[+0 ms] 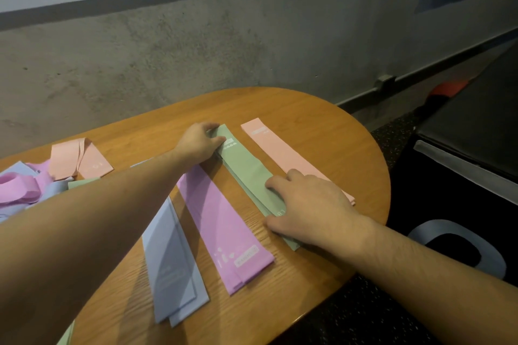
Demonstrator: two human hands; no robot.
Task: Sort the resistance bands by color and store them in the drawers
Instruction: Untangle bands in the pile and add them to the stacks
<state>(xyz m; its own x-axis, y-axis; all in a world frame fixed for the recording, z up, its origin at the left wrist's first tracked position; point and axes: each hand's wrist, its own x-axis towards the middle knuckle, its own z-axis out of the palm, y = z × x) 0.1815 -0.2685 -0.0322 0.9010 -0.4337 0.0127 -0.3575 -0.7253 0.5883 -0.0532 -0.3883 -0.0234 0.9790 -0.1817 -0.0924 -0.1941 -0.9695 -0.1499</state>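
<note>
Right hand: my right hand lies flat, fingers spread, pressing the near end of the stack of flat sage-green resistance bands.
Band axis: it runs from 5 o'clock near me to 11 o'clock on the wooden tabletop.
Left hand: my left hand pinches its far end.
Nearer: the right hand, I judge.

Little print can be read here. The green band shows white letters that look like "LB" beside the right hand, and the folded peach band carries pale marks resembling "10". The white printing on the pink band, blue band and long peach band is too blurred to read.
</note>
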